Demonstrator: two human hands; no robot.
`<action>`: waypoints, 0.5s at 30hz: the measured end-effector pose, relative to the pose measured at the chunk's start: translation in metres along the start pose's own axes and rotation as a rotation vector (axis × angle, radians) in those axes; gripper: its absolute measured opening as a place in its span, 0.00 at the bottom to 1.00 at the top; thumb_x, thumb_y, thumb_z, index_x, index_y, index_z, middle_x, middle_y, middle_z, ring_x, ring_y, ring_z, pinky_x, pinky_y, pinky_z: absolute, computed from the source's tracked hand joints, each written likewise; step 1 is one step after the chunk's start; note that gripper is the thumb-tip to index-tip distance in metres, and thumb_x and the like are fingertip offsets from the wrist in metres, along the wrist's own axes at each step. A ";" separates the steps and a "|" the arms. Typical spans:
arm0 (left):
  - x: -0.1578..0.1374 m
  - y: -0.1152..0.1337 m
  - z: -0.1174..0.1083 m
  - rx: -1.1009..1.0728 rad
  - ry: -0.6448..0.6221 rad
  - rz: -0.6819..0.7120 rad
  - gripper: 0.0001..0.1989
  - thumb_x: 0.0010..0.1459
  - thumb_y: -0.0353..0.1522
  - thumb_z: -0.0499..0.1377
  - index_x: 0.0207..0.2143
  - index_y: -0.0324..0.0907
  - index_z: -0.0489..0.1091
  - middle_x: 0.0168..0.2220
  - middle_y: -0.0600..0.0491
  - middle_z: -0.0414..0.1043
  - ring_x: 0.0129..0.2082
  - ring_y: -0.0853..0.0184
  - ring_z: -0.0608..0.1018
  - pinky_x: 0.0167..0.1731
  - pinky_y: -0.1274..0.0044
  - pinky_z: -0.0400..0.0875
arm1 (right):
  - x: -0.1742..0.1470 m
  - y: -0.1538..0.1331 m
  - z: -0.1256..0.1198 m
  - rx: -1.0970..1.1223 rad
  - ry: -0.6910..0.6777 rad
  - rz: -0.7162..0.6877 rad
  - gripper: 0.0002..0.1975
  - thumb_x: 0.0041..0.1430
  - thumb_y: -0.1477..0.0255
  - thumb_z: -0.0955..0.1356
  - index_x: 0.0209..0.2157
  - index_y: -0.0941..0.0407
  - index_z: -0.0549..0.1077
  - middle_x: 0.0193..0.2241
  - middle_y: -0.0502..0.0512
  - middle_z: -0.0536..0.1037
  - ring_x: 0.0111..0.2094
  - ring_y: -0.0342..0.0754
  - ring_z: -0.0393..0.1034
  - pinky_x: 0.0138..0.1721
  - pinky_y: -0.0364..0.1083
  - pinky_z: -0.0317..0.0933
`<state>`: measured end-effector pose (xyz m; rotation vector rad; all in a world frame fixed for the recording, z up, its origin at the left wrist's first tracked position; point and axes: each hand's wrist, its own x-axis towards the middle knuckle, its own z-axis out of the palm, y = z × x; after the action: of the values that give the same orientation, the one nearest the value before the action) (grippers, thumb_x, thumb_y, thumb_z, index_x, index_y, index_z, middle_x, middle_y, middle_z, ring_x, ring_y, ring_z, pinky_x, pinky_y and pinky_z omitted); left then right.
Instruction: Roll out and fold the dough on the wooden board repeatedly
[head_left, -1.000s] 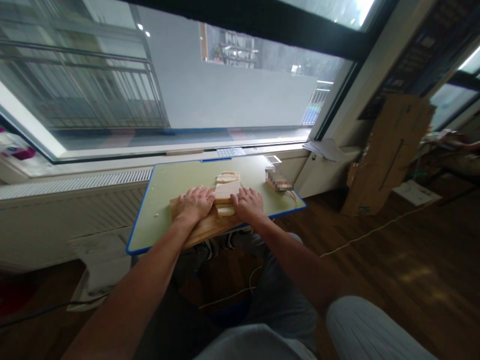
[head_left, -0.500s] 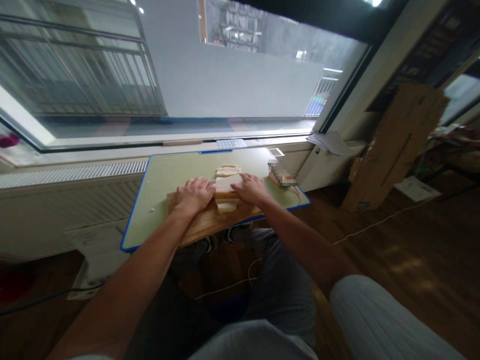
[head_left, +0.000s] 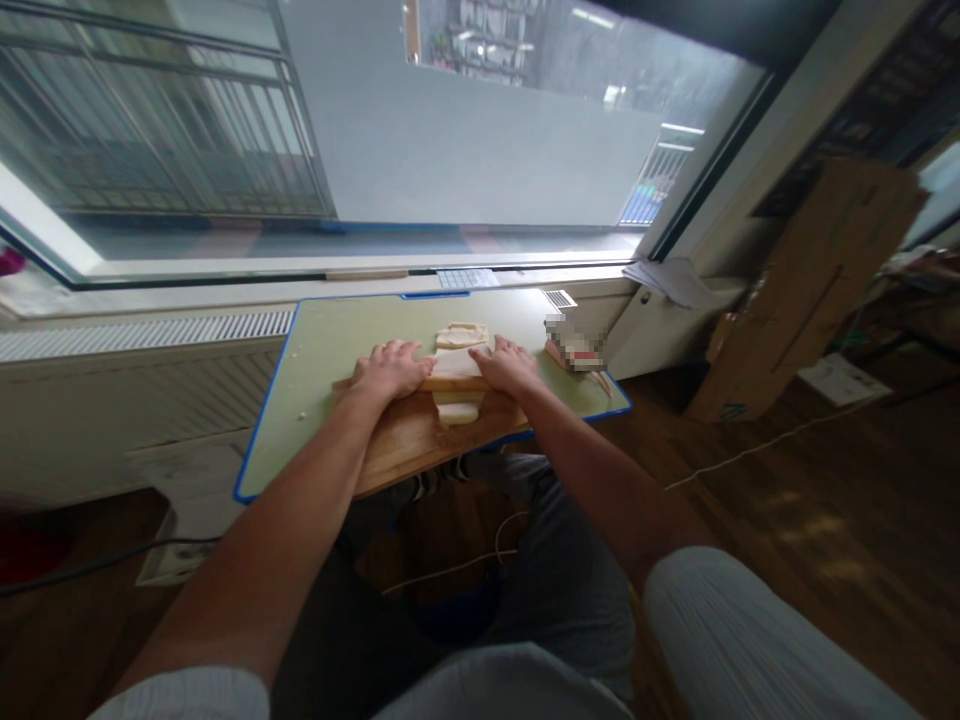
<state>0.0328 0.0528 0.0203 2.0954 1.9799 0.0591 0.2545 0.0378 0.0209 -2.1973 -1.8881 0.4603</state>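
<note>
A pale strip of dough [head_left: 459, 363] runs front to back over a wooden board [head_left: 412, 445]. Across it lies a wooden bar like a rolling pin [head_left: 459, 384], whose ends are mostly covered by my hands. My left hand [head_left: 394, 370] rests over the bar left of the dough, fingers spread forward. On the right side, my right hand [head_left: 510, 367] presses down in the same way, its fingers stretched out beside the dough. The dough's near end hangs in front of the bar; a thicker, folded-looking portion sits beyond it.
The board rests on a green table [head_left: 300, 345] with a blue edge. A blurred-out item [head_left: 577, 350] stands at the table's right side. Behind are a radiator [head_left: 195, 328] and a window. A tall cardboard piece [head_left: 795, 300] leans at the right; a white cable [head_left: 772, 440] crosses the floor.
Both hands and the bar have shifted slightly away from me along the dough. More of the board shows in front of them. The view has also moved slightly.
</note>
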 end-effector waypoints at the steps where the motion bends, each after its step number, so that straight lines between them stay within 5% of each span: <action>1: -0.001 0.000 0.001 0.005 0.006 0.006 0.41 0.67 0.58 0.43 0.75 0.52 0.60 0.78 0.46 0.54 0.75 0.44 0.60 0.70 0.50 0.57 | -0.002 0.000 0.000 -0.006 -0.002 0.001 0.44 0.71 0.44 0.57 0.75 0.61 0.59 0.75 0.69 0.61 0.73 0.68 0.57 0.72 0.66 0.50; 15: -0.053 -0.002 0.013 0.097 0.135 0.078 0.34 0.73 0.49 0.38 0.71 0.47 0.66 0.73 0.45 0.66 0.69 0.50 0.69 0.69 0.54 0.61 | -0.060 0.000 0.007 -0.175 0.089 -0.106 0.37 0.75 0.56 0.54 0.77 0.58 0.55 0.73 0.67 0.64 0.71 0.65 0.58 0.69 0.68 0.51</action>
<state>0.0294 -0.0016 0.0145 2.2853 2.0135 0.1239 0.2439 -0.0218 0.0205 -2.1682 -2.0541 0.1821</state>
